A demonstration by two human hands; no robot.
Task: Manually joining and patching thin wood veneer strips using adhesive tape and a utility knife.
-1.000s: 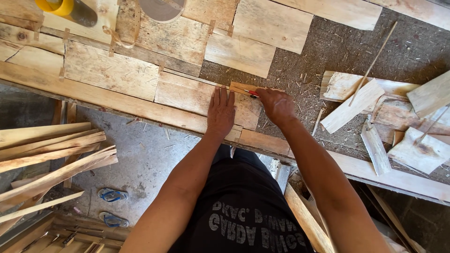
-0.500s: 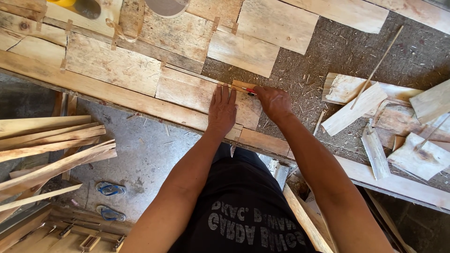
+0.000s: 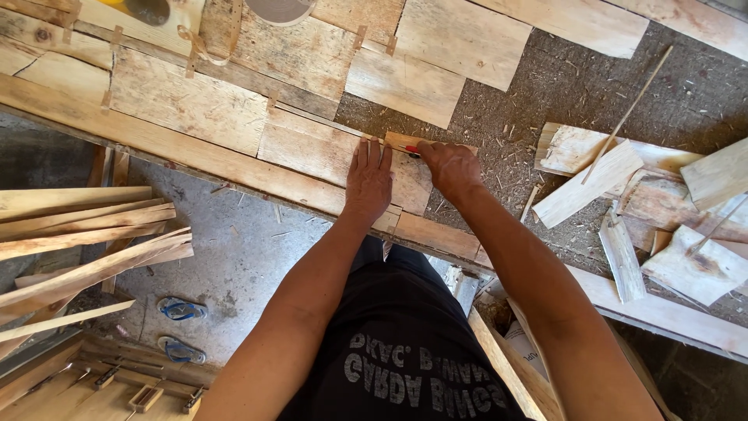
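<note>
Hardly anything moves since a moment ago: both hands stay on the same board (image 3: 405,175). At 9 o'clock lie loose sticks (image 3: 78,234). Left hand (image 3: 368,179) lies flat, fingers spread, pressing the board down. Right hand (image 3: 450,168) pinches a small red pencil (image 3: 411,149) at the board's top edge. At 3 o'clock sit wood scraps (image 3: 670,210).

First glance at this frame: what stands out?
Two bare arms reach up the middle: the left hand lies flat on a small wooden piece at the workbench edge, and the right hand grips a small red tool against its top edge. Pale wood sheets joined edge to edge fill the upper left, with loose offcuts scattered at right. Blue sandals lie on the concrete floor at lower left.
</note>
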